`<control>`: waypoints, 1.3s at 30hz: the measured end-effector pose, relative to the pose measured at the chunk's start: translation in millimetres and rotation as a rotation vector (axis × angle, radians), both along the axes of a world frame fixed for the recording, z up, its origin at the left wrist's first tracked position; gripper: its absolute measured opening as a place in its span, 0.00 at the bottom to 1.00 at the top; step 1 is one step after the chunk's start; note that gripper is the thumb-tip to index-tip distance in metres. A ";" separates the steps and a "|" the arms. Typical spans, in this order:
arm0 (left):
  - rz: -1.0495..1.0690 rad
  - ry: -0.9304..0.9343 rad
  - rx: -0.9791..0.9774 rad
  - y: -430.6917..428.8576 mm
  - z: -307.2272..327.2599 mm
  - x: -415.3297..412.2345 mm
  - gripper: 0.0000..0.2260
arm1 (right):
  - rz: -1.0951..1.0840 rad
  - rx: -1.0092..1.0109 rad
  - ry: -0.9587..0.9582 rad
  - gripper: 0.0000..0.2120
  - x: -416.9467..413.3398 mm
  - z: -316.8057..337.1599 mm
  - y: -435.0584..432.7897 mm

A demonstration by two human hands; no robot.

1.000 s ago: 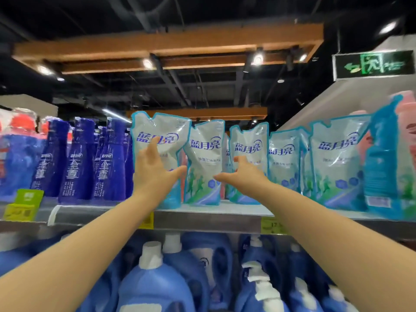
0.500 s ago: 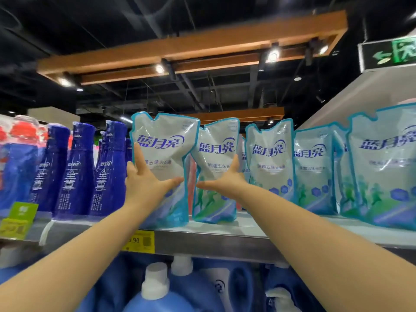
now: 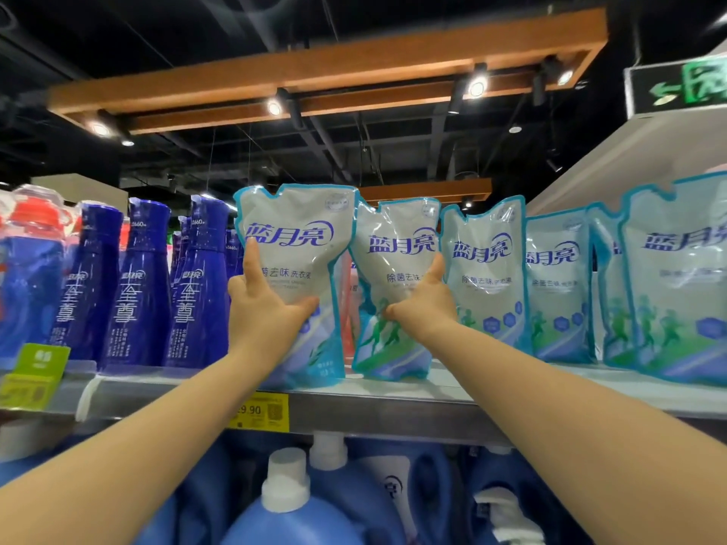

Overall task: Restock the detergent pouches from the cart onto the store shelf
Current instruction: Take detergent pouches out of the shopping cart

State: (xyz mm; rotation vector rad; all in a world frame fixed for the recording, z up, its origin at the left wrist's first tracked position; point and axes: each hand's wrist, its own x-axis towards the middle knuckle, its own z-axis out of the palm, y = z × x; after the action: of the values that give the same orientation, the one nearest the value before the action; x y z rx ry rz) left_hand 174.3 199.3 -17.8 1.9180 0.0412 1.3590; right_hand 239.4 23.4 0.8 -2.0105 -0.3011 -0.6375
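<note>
As I look up through the head camera at the top tier, the far left shows red-capped bottles (image 3: 27, 245) in clear film. Next is a row of tall dark blue plastic bottles (image 3: 137, 293) with white lettering, upright on the grey metal shelf (image 3: 373, 407). A green shelf label (image 3: 41, 361) hangs off the lip below them.

Next comes the left hand (image 3: 263, 312), raised against the leftmost pouch (image 3: 303, 230), a soft white plastic detergent bag edged in teal with blue characters. Its thumb lies across the front, its forefinger points straight up on the face, and the other fingers bend round the left edge, so I read it as grasping that pouch. The pouch stands upright at the shelf's front edge, and a yellow price tag (image 3: 261, 411) sits on the lip just below.

The second pouch (image 3: 397, 245), of the same kind, stands just beside it, their top corners overlapping in my view. The right hand (image 3: 425, 308) lies on this pouch's right side, thumb stretched left over the front, forefinger up along the edge. Its other fingers are hidden, and I cannot tell whether it clasps or only presses.

Further right, more matching pouches (image 3: 488, 277) stand in a row. Under the shelf sit large blue plastic jugs (image 3: 291, 517) with white caps. A green exit sign (image 3: 688, 88) glows at the upper right.
</note>
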 end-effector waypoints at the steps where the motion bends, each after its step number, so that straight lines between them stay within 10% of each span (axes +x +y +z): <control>1: -0.003 -0.016 -0.004 -0.3 -0.5 -1.6 0.45 | -0.001 0.018 -0.020 0.54 -2.8 -0.8 -1.4; 22: -0.312 -0.375 0.024 -80.2 51.6 -52.6 0.42 | -0.204 0.253 -0.383 0.46 -114.4 30.5 -77.6; 39: -0.897 -0.258 -0.064 -359.9 6.9 -161.8 0.41 | -0.759 0.099 -0.378 0.43 -308.3 -19.3 -329.8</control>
State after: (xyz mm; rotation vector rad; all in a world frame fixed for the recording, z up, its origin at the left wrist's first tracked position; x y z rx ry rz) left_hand 12.4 -160.6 -10.8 1.3931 -0.7941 0.9335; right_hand -68.9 -306.4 -18.6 -1.8697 0.2965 -1.4783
